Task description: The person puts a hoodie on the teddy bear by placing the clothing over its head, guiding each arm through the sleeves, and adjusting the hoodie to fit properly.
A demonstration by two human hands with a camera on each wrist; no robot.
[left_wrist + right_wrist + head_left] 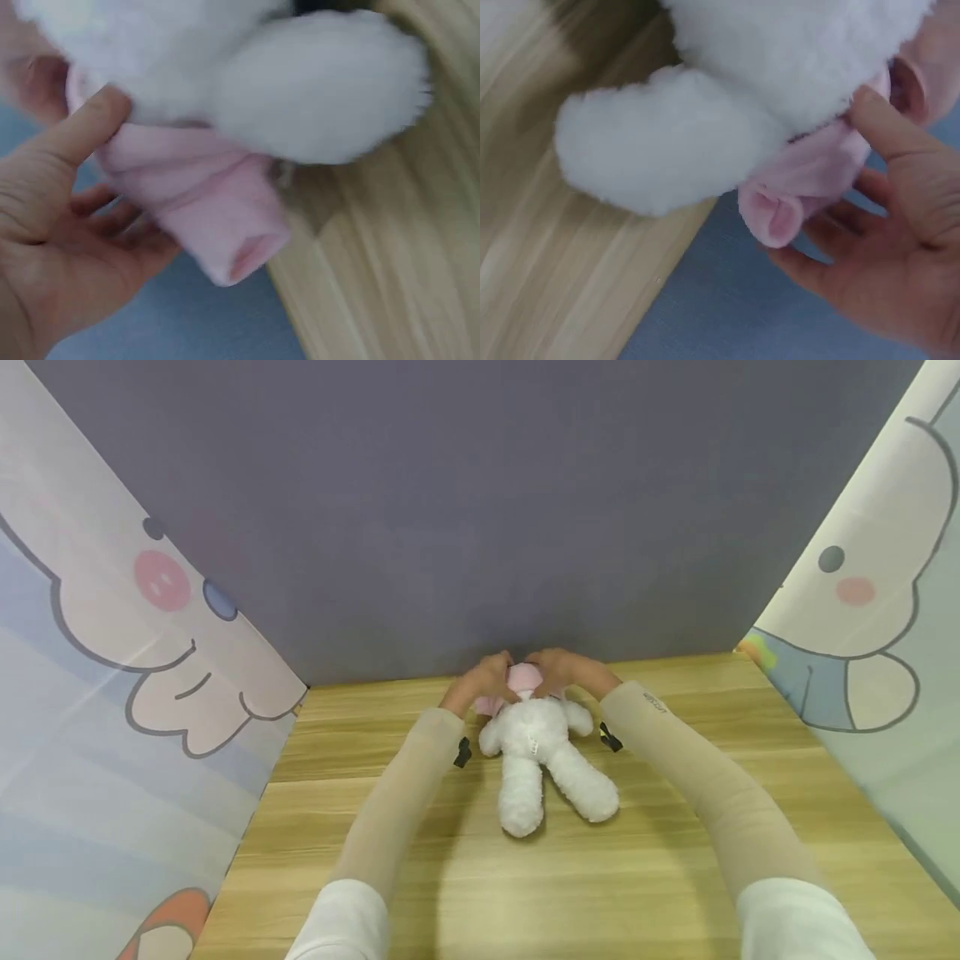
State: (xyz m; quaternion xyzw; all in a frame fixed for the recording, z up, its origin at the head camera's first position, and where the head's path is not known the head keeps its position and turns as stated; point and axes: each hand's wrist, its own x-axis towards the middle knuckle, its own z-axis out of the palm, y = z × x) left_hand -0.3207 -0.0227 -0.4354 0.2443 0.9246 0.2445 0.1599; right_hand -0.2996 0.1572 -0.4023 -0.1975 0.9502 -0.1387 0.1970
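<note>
Wooden table (660,877) bears plush toy (536,752) between both hands.

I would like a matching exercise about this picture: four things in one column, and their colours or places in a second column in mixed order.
Column one:
1. plush toy
2. garment
3. table
4. left hand

Column two:
A. light wood grain
B. white and fluffy
C. pinches pink cloth at the toy's far end
D. pink, with short sleeves

Pairs: 1-B, 2-D, 3-A, 4-C. The right hand pinches the garment from the other side.
</note>
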